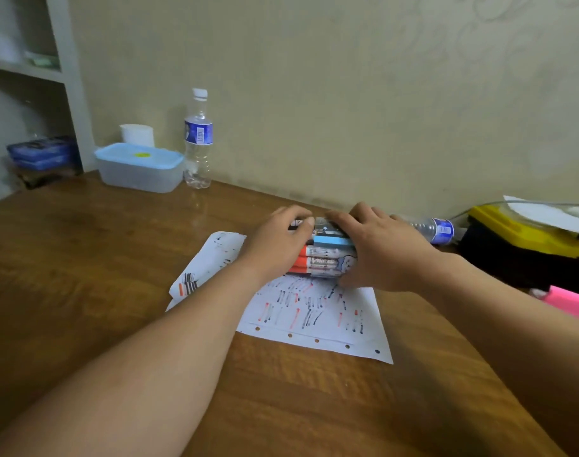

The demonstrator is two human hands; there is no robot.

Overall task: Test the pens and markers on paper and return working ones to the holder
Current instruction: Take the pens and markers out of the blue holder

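A bundle of markers (321,255) with red, black and blue caps lies on its side at the far edge of a white sheet of paper (317,311). The sheet is covered with short red, black and blue test strokes. My left hand (275,242) grips the capped end of the bundle, fingers curled over the top. My right hand (380,245) wraps the other end, where a clear holder seems to enclose the markers; the holder is mostly hidden by my fingers. A second scribbled sheet (212,262) lies partly under my left forearm.
On the wooden table (116,291) stand a water bottle (198,140) and a lidded plastic box (139,166) at the back left. Another bottle (433,229) lies by the wall on the right, next to a yellow-and-black case (518,239) and a pink item (571,301).
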